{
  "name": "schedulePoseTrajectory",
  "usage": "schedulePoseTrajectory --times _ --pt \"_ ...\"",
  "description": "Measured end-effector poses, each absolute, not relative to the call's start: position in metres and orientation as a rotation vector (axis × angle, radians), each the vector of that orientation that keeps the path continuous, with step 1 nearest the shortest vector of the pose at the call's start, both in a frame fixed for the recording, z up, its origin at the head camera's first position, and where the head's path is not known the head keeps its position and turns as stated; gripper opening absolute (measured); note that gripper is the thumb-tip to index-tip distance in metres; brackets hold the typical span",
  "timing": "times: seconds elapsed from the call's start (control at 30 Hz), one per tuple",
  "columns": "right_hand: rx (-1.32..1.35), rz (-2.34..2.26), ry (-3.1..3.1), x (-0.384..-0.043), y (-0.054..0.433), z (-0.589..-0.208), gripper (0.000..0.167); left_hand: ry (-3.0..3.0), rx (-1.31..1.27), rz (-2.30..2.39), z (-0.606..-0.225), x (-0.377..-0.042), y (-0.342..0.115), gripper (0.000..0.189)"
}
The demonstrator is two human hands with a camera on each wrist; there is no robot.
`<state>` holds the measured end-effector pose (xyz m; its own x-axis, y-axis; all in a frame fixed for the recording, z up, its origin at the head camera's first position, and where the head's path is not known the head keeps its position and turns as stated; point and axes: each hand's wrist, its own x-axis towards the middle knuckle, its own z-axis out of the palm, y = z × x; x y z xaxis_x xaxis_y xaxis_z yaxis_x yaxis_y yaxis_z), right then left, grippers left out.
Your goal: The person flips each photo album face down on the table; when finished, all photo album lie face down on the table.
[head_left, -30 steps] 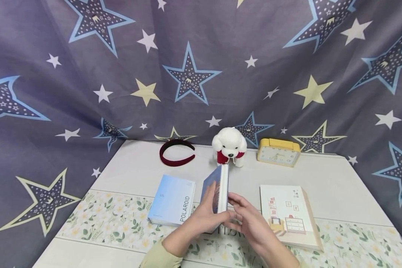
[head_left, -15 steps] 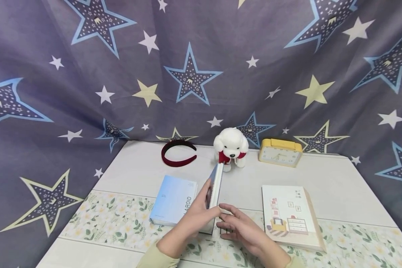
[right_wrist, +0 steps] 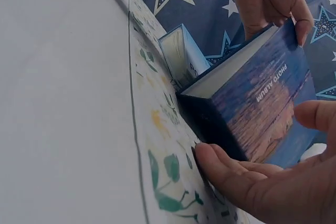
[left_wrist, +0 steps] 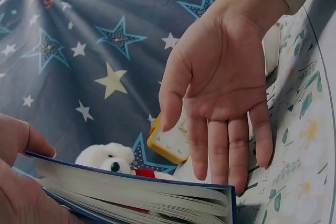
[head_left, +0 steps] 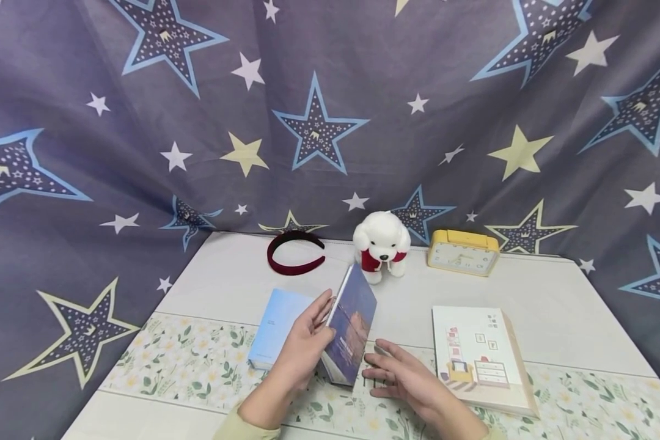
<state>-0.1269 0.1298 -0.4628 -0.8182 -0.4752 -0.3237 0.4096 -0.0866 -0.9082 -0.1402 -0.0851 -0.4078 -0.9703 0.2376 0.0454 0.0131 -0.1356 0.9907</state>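
A dark blue photo album point(head_left: 354, 327) is held upright on its edge, at a slant, over the middle of the table. My left hand point(head_left: 302, 345) grips it by the left edge, with the thumb on the front cover; the left wrist view shows fingers and thumb on either side of the page block. "PHOTO ALBUM" is readable on its sunset-coloured cover point(right_wrist: 262, 108) in the right wrist view. To the right of the album my right hand point(head_left: 404, 376) hovers, fingers spread and loosely bent, palm toward the cover, holding nothing.
A light blue Polaroid box or book point(head_left: 280, 324) lies left of the album. On the right lies a thick white book point(head_left: 473, 348) with a drawn room. Behind are a dark red headband point(head_left: 294, 269), a white toy dog point(head_left: 382, 238) and a yellow clock point(head_left: 464, 253).
My left hand has shifted left and turned the album, so its front cover now faces right instead of its pale page edge facing me. My right hand has come away from it.
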Motion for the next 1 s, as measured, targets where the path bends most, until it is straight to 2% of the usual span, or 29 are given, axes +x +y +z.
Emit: schedulePoseTrajectory --times 0.33,0.6,1.0 --pt "-0.112 -1.939 1.576 -0.129 0.135 -0.463 0.076 1.843 0.236 2.348 -0.414 -0.139 -0.088 0.064" --pt "0.02 -2.011 1.619 -0.124 0.139 -0.459 0.075 1.739 0.233 2.371 -0.423 -0.142 -0.088 0.056" --pt "0.097 -1.988 1.918 -0.113 0.149 -0.45 0.068 1.741 0.166 2.256 -0.446 -0.14 -0.086 0.057"
